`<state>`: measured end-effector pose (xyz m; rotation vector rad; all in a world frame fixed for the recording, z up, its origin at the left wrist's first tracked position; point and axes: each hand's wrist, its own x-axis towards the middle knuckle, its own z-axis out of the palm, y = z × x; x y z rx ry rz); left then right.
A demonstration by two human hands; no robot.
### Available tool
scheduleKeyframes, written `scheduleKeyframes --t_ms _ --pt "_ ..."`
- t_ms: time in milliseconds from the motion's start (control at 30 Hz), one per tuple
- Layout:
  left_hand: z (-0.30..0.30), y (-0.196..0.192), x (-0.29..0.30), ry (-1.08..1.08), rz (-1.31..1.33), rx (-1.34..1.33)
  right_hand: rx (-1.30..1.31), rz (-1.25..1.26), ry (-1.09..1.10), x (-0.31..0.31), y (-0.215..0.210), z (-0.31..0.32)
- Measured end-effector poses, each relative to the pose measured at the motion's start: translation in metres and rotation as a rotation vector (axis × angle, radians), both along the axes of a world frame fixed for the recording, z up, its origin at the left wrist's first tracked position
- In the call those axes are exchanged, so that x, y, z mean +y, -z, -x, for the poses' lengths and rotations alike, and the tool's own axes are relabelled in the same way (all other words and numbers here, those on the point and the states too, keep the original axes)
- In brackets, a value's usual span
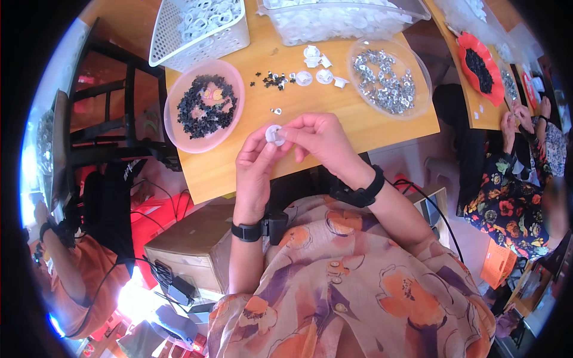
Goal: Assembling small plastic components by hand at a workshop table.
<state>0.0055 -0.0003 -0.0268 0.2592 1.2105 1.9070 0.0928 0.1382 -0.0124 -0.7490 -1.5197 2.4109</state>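
Note:
A small round white plastic piece (273,135) is held up just over the near part of the table. My left hand (255,164) is closed on it, thumb and fingers gripping its rim. From the other side, the thumb and fingers of my right hand (319,138) pinch at its right edge; whether a smaller part lies between them is hidden. Beyond my hands lies a tiny metal clip (276,111). Farther back are several loose white round pieces (304,78) and a little scatter of small black parts (276,81).
A pink bowl (172,128) of black parts stands left, a clear bowl (425,89) of metal clips right. Behind are a white basket (209,52) and a clear bin (358,30) of white pieces. Co-workers sit on both sides, one near a red tray (490,95).

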Motion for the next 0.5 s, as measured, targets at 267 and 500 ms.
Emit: scheduleKeyframes --t_ms 267,500 --pt "0.013 0.011 -0.017 -0.105 -0.023 -0.090 -0.071 -0.933 0.035 -0.005 0.010 0.024" --pt "0.017 0.012 -0.015 -0.115 -0.079 -0.156 -0.210 -1.159 0.065 0.002 0.011 0.045"
